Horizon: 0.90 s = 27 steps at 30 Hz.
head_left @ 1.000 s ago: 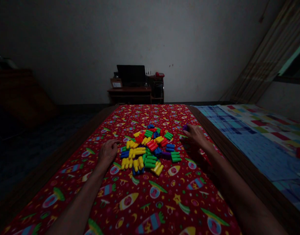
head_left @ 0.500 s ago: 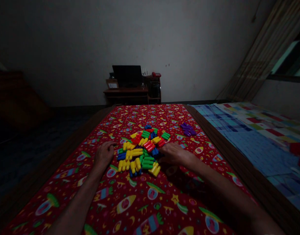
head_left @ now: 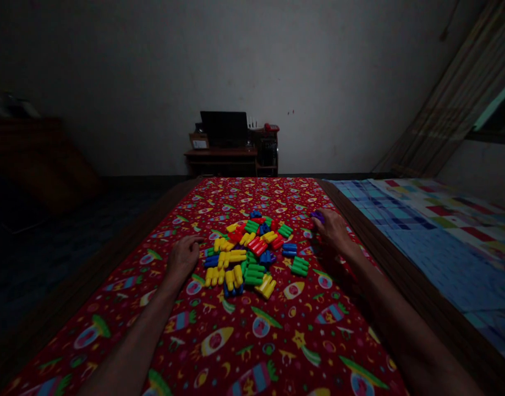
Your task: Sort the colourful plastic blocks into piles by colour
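Note:
Yellow pieces (head_left: 231,257), green pieces (head_left: 254,274), red pieces (head_left: 257,246) and blue pieces (head_left: 267,258) lie in a loose pile on the red patterned cloth (head_left: 252,335). My left hand (head_left: 184,256) rests on the cloth just left of the pile, fingers apart, holding nothing. At the right, my right hand (head_left: 333,226) has its fingers closed over the purple pieces (head_left: 317,215), which it partly hides. Between the pile and my right hand lie a blue piece (head_left: 289,249) and a green piece (head_left: 299,266).
Beyond the cloth's far edge stands a desk (head_left: 221,153) with a dark monitor (head_left: 224,128) and a red telephone (head_left: 271,127). A bed with checkered covers (head_left: 405,225) is along the right. A brown cabinet (head_left: 33,159) stands at the far left.
My right hand has moved from the pile's right edge out to the purple pieces. A blue and a green piece now show right of the pile. The view has shifted slightly.

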Motion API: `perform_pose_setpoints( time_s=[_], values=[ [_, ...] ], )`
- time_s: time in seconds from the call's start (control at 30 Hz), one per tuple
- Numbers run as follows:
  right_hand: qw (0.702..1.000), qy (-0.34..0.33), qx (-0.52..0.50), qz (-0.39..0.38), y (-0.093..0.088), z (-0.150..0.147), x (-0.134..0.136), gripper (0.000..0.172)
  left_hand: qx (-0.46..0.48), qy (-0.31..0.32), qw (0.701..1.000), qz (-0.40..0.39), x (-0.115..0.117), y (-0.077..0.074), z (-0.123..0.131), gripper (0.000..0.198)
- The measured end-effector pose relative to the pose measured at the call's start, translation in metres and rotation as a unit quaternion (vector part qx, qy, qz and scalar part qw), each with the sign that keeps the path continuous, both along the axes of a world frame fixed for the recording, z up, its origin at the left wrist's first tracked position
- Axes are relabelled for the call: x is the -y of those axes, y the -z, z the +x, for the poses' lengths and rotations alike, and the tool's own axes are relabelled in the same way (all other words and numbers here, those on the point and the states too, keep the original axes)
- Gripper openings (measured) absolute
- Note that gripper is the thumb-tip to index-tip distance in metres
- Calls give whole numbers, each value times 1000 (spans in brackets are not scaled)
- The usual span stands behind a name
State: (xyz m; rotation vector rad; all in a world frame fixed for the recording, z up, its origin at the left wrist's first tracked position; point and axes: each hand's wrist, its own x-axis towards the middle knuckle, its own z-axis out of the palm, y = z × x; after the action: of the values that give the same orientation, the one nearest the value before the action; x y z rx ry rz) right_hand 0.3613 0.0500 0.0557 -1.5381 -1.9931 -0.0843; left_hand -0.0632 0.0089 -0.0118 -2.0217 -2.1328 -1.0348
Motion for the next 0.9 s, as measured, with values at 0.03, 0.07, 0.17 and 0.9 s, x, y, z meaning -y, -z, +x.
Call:
perform_pose_setpoints(
  time_s=[0.03,0.07,0.17,0.9],
  values=[
    [1000,-1,-8,13,4,-2,0,28,0,1,1000,0,0,0,0,40],
    [1000,-20,-13,9,6,-7,2,27,-1,2,1000,2,0,-1,0,40],
    [989,-133,-3,-67,9,-37,16,24,-3,2,1000,4,0,-1,0,38],
    [990,51,120,-55,11,8,-1,27,-8,-7,1000,1,0,0,0,38]
  ],
)
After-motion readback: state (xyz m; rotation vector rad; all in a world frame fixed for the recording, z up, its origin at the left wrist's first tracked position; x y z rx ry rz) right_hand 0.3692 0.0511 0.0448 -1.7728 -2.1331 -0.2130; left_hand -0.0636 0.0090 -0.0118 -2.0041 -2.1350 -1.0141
